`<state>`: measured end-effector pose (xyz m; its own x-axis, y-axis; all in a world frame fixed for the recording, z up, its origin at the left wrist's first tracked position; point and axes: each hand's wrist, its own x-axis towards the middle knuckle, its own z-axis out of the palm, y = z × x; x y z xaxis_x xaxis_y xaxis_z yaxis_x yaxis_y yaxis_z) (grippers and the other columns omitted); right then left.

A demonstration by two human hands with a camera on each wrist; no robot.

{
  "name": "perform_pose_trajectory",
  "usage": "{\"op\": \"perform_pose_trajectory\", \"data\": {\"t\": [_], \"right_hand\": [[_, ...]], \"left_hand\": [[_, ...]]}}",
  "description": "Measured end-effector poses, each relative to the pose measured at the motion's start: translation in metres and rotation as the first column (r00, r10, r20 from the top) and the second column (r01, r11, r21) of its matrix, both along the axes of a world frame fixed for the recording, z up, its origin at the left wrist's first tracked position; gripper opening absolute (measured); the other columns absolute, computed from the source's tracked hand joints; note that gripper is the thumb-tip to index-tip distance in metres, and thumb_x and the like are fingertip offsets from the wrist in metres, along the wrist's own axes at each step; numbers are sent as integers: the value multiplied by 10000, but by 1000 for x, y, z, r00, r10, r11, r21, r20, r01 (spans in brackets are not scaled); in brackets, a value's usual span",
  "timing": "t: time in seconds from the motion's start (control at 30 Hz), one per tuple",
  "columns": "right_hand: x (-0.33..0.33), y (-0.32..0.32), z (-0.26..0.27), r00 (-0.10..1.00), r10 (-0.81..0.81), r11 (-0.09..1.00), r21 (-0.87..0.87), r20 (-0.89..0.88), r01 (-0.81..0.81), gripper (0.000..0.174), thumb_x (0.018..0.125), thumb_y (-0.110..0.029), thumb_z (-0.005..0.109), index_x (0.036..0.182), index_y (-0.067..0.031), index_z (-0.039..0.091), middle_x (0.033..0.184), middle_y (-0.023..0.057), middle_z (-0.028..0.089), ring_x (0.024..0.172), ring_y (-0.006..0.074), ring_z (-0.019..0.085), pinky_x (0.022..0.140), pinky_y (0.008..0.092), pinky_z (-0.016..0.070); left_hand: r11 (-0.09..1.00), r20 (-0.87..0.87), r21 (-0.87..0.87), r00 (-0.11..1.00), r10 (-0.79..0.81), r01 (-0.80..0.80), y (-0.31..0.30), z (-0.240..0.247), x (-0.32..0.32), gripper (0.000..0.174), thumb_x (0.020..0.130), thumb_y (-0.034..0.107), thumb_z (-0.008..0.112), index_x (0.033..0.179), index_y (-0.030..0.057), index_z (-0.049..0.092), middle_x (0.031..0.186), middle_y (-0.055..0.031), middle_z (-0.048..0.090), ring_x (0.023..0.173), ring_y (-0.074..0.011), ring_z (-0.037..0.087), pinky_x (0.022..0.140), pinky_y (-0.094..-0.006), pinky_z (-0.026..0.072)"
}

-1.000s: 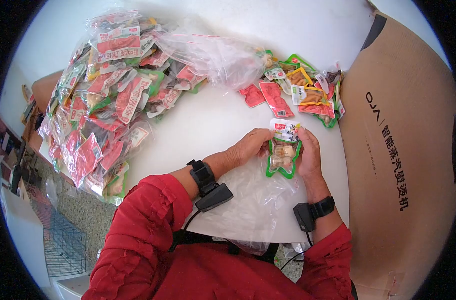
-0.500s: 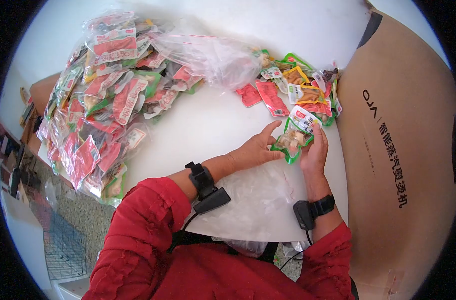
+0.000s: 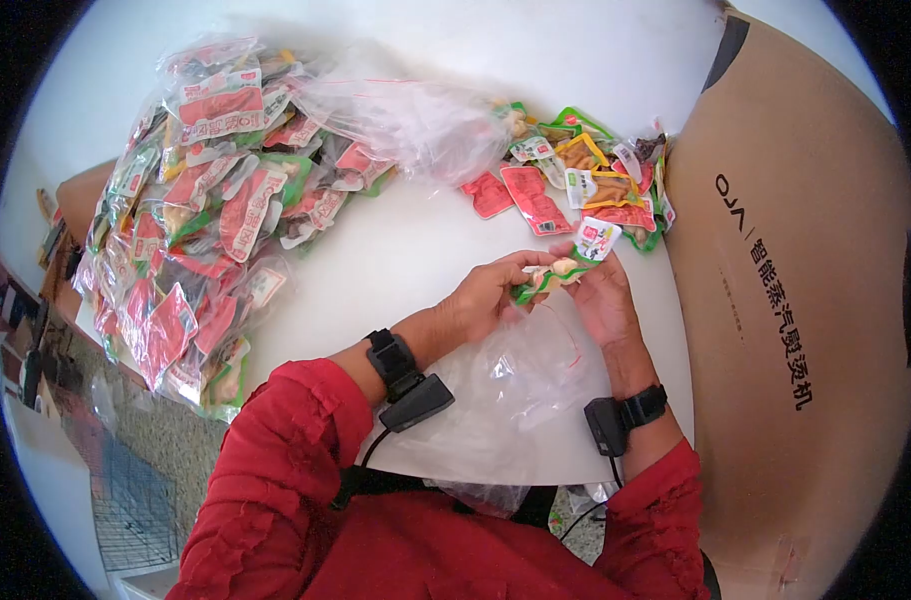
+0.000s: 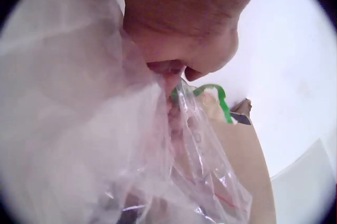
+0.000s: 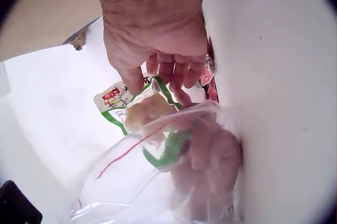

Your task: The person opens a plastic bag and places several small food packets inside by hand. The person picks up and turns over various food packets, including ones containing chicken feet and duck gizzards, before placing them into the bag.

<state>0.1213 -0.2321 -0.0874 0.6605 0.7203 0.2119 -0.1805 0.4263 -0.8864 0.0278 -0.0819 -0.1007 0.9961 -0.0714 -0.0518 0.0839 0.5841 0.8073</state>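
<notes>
- While a big heap of bagged packets crowds the left of the white table in the head view, crumpled clear plastic reaches from it toward a smaller pile of loose packets, red, yellow and green, near a cardboard box. A clear bag lies between the forearms. Just in front of the loose pile, the green-edged packet is between the two hands, tilted, its white printed end up and to the right. The left hand grips its lower end with curled fingers; the right hand holds it near the printed end.
- Seen from the left wrist, the clear bag fills much of the foreground and veils what lies below the left hand; the box stands beyond. Of the packet, only a green edge and a pale patch show.
- From the right wrist, the bag's red-lined edge crosses in front of the packet's lower part and the left fingers. The right thumb presses the packet's face, which shows a red logo, dark print and pale, lumpy contents inside the green border.
</notes>
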Motion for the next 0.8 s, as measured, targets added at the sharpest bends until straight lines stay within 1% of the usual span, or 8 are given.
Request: {"op": "perform_pose_trajectory", "data": {"t": [0.17, 0.3, 0.37, 0.6, 0.67, 0.7, 0.77, 0.8], "right_hand": [[7, -3, -7, 989, -142, 986, 84, -51, 146, 241, 840, -128, 560, 1054, -45, 490, 997, 42, 580, 881, 120, 562, 741, 262, 469], [3, 1, 2, 951, -305, 949, 62, -47, 308, 217, 838, -124, 561, 1026, -36, 500, 965, 38, 587, 819, 110, 571, 701, 238, 479], [1, 1, 4, 928, -366, 931, 21, 65, 365, 204, 851, -144, 540, 1022, -38, 508, 944, 32, 593, 781, 101, 574, 647, 220, 471], [1, -3, 4, 913, -408, 913, 35, 20, 407, 237, 893, -255, 453, 982, -53, 540, 884, 12, 593, 710, 70, 560, 528, 188, 418], [5, -7, 1, 921, -387, 922, 11, 40, 387, 305, 899, -246, 426, 1086, -15, 494, 1036, 83, 579, 929, 184, 575, 798, 317, 462], [3, -5, 3, 921, -387, 922, 11, 41, 387, 305, 899, -246, 426, 1086, -15, 494, 1036, 83, 579, 929, 184, 575, 798, 317, 462], [-4, 0, 9, 896, -444, 896, 48, 27, 442, 234, 900, -247, 436, 971, -53, 544, 866, 8, 590, 704, 67, 556, 522, 187, 416], [-4, 0, 9, 896, -443, 896, 48, 28, 442, 234, 900, -247, 436, 971, -53, 544, 866, 8, 590, 704, 67, 556, 522, 187, 416]], "left_hand": [[963, 18, 261, 997, -80, 73, -9, 16, -13, 471, 919, 450, 303, 1198, 101, 454, 705, -2, 520, 521, -67, 400, 442, -195, 309], [948, 82, 200, 959, -270, 250, 0, 13, -13, 498, 902, 489, 351, 1195, 99, 452, 611, 25, 449, 483, -53, 367, 438, -190, 300], [847, 71, 530, 993, -98, 46, -11, 11, -11, 430, 892, 404, 453, 1186, 91, 453, 559, 47, 381, 458, -45, 342, 421, -193, 283], [900, 38, 433, 997, -62, 40, -7, 6, -8, 374, 881, 316, 499, 1167, 79, 452, 569, 47, 405, 463, -40, 354, 399, -192, 276], [917, -2, 396, 998, -55, 52, -6, 8, -8, 372, 882, 310, 496, 1168, 77, 447, 582, 40, 418, 466, -40, 364, 403, -190, 285], [917, -2, 395, 998, -55, 51, -6, 7, -7, 372, 882, 310, 496, 1168, 77, 447, 582, 40, 418, 466, -40, 364, 403, -190, 285], [924, 3, 380, 999, -45, 41, -6, 4, -5, 371, 882, 313, 494, 1164, 76, 448, 587, 36, 421, 471, -43, 367, 403, -192, 286], [924, 3, 380, 999, -45, 40, -6, 4, -5, 371, 882, 313, 494, 1164, 76, 448, 587, 36, 421, 471, -43, 367, 403, -192, 286]]}}
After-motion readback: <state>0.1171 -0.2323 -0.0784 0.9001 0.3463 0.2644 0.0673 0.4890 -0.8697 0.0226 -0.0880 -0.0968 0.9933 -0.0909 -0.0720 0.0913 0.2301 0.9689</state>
